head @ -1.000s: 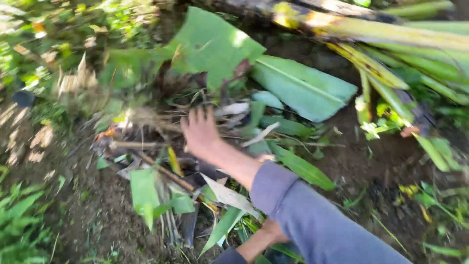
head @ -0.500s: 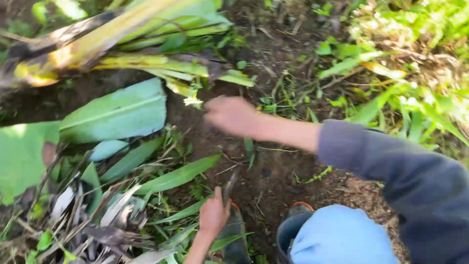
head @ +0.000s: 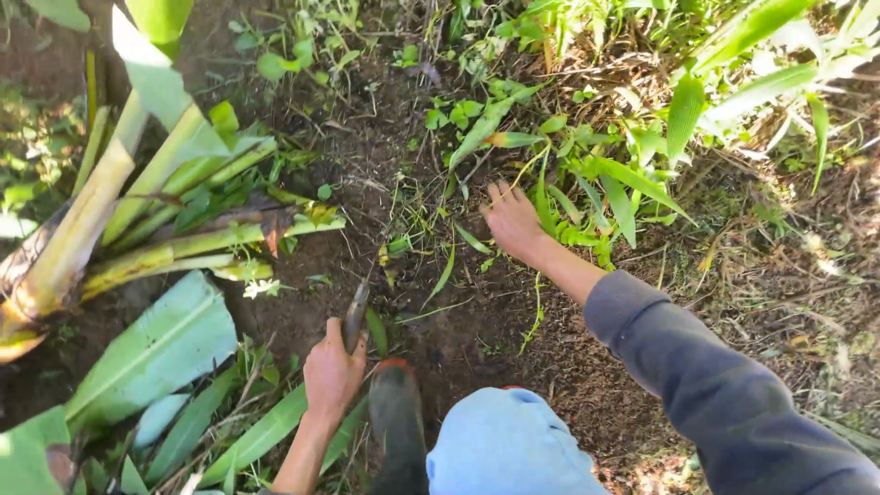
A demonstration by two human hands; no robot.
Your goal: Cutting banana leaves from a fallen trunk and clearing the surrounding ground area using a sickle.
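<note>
From my remote seat, the view has swung since half a second ago — the cut banana stalk of pale green and yellow sheaths [head: 137,220], then along the far left edge, now lies on the left, and the grey-sleeved arm that crossed the frame from the right now reaches farther out.

The right hand [head: 513,223], fingers spread fairly wide and flat, presses into the clump of low green weeds [head: 587,197] at the far right of the patch of bare dark soil [head: 458,321]. I cannot tell whether it grips any stem — the fingertips are lost among the leaves.

The left hand [head: 332,371], near centre-left, is closed around the handle of a dark, short-bladed cutting tool [head: 356,313]; the blade points away from me, its tip at the soil just right of the stalk's cut ends. In the earlier frame this hand sat lower and the tool was only a blur.

Broad, flat green banana leaves [head: 156,353] lie near left, partly cut off by the frame. A dark rubber boot with an orange-red rim [head: 396,412] stands just right of the left wrist, its toe out of view. The light blue trouser knee [head: 504,454] fills the near centre, hiding the ground under it.
</note>
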